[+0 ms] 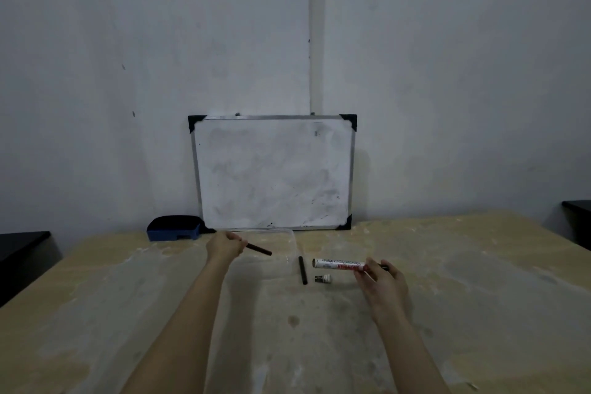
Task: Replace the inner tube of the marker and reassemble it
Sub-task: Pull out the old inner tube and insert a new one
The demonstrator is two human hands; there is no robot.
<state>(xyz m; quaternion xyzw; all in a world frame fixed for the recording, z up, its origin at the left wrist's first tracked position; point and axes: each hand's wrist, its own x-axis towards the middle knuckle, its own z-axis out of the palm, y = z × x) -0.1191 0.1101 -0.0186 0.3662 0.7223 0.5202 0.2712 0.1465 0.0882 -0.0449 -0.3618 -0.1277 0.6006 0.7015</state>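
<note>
My right hand grips a white marker barrel with red lettering by its right end; the barrel lies level, its open end pointing left. My left hand holds a thin black inner tube that sticks out to the right, over a clear plastic tray. A second black inner tube lies on the table left of the barrel. A small white end piece with a dark tip rests on the table just below the barrel.
A small whiteboard leans against the wall at the back of the wooden table. A blue eraser sits to its left. Dark furniture stands at the far left and far right.
</note>
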